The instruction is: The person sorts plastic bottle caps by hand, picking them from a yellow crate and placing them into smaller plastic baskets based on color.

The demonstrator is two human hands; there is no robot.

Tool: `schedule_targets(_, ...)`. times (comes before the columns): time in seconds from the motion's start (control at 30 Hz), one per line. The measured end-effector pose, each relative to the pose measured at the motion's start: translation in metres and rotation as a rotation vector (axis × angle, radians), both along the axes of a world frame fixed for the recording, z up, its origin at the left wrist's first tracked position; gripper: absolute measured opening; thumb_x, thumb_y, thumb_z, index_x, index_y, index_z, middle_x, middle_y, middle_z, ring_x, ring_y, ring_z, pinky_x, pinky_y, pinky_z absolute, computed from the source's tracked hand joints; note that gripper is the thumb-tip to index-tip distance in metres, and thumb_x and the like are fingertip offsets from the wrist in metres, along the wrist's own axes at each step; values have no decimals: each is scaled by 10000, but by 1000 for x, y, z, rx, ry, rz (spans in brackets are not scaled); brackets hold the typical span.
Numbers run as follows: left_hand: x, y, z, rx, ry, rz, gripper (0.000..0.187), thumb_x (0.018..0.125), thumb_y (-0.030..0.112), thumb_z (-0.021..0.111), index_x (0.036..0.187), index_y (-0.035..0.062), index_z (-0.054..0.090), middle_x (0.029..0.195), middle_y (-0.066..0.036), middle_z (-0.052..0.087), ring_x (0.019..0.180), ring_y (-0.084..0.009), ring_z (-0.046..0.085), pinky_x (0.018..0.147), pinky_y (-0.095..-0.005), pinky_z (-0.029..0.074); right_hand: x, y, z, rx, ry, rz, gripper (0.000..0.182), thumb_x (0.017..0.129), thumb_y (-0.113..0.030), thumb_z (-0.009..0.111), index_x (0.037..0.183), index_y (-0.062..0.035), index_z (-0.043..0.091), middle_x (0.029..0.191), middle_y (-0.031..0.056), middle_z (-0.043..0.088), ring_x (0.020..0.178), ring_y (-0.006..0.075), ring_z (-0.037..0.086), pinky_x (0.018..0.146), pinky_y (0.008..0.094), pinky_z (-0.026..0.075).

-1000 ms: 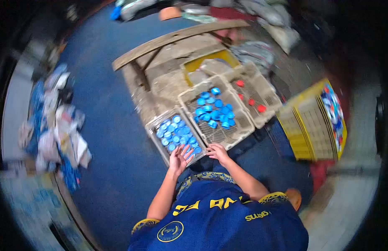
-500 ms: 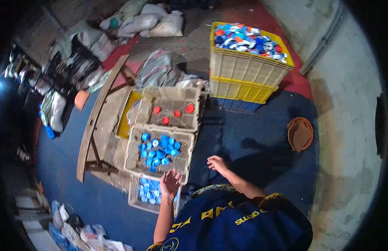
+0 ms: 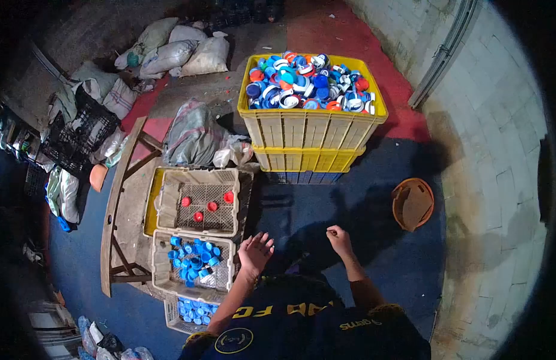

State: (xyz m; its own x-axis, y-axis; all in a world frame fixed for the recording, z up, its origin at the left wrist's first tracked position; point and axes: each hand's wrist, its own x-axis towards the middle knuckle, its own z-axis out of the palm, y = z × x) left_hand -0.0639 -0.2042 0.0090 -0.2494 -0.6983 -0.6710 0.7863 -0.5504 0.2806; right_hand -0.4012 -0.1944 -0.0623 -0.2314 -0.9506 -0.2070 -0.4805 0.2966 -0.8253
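Blue floor (image 3: 80,258) lies below both hands (image 3: 256,254) (image 3: 339,241), near blue caps (image 3: 197,262).

From here, near blue-cap crate (image 3: 172,315) part hidden behind left arm (image 3: 231,305), yellow crate (image 3: 150,213) mostly covered. Can't tell if right hand (image 3: 339,240) holds anything.
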Motion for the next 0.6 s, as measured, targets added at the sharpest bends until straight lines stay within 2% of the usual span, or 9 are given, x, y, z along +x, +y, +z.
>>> schedule_targets(0.1, -21, -37, 3, 47, -15, -30, 456, 958, 406, 520, 1284, 99, 606, 1293, -74, 633, 1179, -289, 589, 1028, -444, 429, -23, -38, 18, 35, 39, -52, 184, 933, -149, 688, 1071, -31, 716, 866, 91, 730, 787, 163, 696, 731, 301, 543)
schedule_targets(0.13, -23, -52, -6, -20, 70, -48, 408, 954, 387, 521, 1230, 102, 614, 1230, -67, 665, 1134, -286, 614, 1000, -439, 451, -26, -56, 27, 53, 40, -71, 182, 937, -148, 684, 1072, -30, 718, 858, 88, 728, 776, 158, 693, 726, 295, 543)
schedule_targets(0.23, -35, -104, -18, 7, 79, -36, 376, 955, 361, 545, 1180, 70, 622, 1139, -84, 684, 1065, -300, 627, 948, -427, 477, -25, -107, 38, -96, 31, -74, 180, 935, -144, 682, 1069, -31, 721, 862, 142, 730, 782, 256, 723, 702, 351, 552)
schedule_targets(0.27, -40, -124, -20, 7, 114, -27, 356, 947, 351, 554, 1155, 74, 634, 1121, -82, 688, 1048, -295, 632, 925, -415, 486, -21, -128, 42, -266, 27, -51, 151, 920, -108, 690, 1044, -27, 720, 860, 134, 727, 771, 262, 720, 680, 343, 547)
schedule_targets(0.37, -56, -190, -21, -15, 103, -34, 332, 938, 336, 558, 1130, 81, 649, 1119, -74, 692, 1038, -288, 636, 903, -412, 498, -10, -204, 89, -318, 131, 3, 140, 899, -88, 708, 1023, -23, 710, 850, 144, 717, 758, 276, 716, 664, 337, 541)
schedule_targets(0.4, -58, -215, -37, -90, 137, -92, 285, 939, 333, 558, 1105, 118, 645, 1135, -48, 700, 1044, -260, 647, 943, -412, 480, -5, -235, 107, -326, 164, -8, 139, 897, -103, 711, 1015, -31, 707, 847, 148, 712, 759, 293, 712, 669, 351, 543)
schedule_targets(0.53, -81, -308, -27, -129, 27, -202, 299, 951, 344, 552, 1136, 125, 636, 1162, -35, 687, 1041, -246, 641, 967, -408, 460, 15, -351, 180, -484, 304, 4, 157, 894, -176, 719, 1012, -74, 702, 862, 147, 704, 785, 345, 697, 692, 431, 542)
schedule_targets(0.6, -92, -350, -1, -163, -87, -260, 323, 976, 339, 536, 1173, 96, 617, 1174, -47, 682, 1045, -251, 640, 964, -401, 470, 18, -412, 200, -521, 351, 23, 204, 898, -234, 715, 1041, -89, 700, 893, 141, 702, 817, 356, 693, 713, 454, 546)
